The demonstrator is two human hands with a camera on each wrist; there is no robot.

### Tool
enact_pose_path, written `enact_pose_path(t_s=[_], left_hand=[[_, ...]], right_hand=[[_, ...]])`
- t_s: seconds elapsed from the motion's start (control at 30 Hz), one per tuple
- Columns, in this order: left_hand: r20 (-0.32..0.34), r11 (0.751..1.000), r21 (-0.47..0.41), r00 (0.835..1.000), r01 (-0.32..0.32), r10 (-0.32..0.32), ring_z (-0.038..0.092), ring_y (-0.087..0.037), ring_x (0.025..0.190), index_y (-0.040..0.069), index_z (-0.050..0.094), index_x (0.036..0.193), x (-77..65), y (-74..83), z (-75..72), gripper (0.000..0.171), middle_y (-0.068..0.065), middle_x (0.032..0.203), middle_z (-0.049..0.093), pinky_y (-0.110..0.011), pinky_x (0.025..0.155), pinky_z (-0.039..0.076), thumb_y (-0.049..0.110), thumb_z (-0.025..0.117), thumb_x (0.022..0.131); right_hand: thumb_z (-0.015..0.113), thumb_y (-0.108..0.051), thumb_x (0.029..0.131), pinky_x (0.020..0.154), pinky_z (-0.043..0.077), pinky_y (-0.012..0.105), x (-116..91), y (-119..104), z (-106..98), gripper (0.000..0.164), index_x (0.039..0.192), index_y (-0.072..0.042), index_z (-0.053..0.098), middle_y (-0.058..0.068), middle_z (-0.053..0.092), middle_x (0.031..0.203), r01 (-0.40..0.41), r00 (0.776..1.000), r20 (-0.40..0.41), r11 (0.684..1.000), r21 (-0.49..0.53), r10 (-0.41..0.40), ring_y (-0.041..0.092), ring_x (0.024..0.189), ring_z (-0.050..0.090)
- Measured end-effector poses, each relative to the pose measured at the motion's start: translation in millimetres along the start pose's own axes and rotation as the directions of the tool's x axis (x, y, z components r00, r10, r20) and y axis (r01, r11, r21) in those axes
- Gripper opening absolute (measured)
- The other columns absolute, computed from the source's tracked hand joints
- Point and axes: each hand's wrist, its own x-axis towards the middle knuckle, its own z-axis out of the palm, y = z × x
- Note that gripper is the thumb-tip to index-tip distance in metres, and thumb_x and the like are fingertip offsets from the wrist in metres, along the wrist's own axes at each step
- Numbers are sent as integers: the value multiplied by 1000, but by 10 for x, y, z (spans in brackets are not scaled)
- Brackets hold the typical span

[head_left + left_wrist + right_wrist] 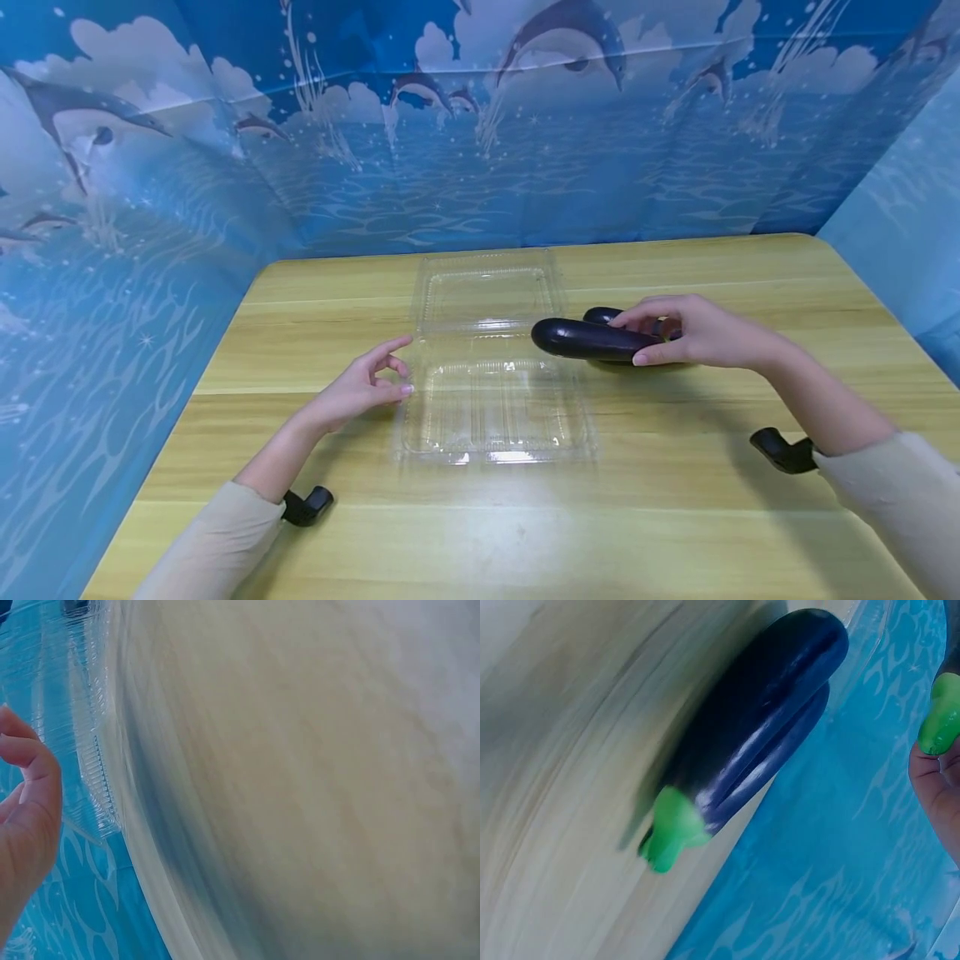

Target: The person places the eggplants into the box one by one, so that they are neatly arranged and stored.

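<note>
My right hand (693, 329) holds a dark purple eggplant (577, 338) between thumb and fingers, its rounded end pointing left over the right edge of a clear plastic clamshell box (498, 454). Behind it shows the rounded end of another eggplant (601, 314). In the right wrist view, dark eggplant bodies (742, 712) lie side by side on the table with one green cap (671, 829) showing. At that view's right edge, fingers touch the green stem end (941, 720) of the held one. My left hand (363, 383) has loosely bent fingers at the box's left rim.
The box's hinged lid (487, 292) lies folded back toward the far edge of the wooden table (322, 292). A blue dolphin-print cloth (465, 192) hangs behind and along the sides. Black wrist devices (307, 507) sit at both sleeves.
</note>
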Motion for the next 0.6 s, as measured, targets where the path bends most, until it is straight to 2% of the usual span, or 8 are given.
enact_pose_path(t_s=[0.23,0.6], left_hand=[[8,1000,-13,1000,-1,1,60,-15,70,9,21,148,-3,8,8,77,-14,107,44,-29,76,52,11,67,87],[12,999,-36,1000,1,-1,60,-14,71,8,20,148,10,4,1,77,-17,109,42,-25,73,51,10,66,87]], right_hand=[[73,-22,82,70,49,32,179,-41,69,37,118,-17,64,-2,61,99,69,997,18,998,3,-69,14,85,55],[74,-25,81,68,47,32,456,-134,223,41,120,-16,63,-4,61,97,110,992,55,994,16,-111,16,83,55]])
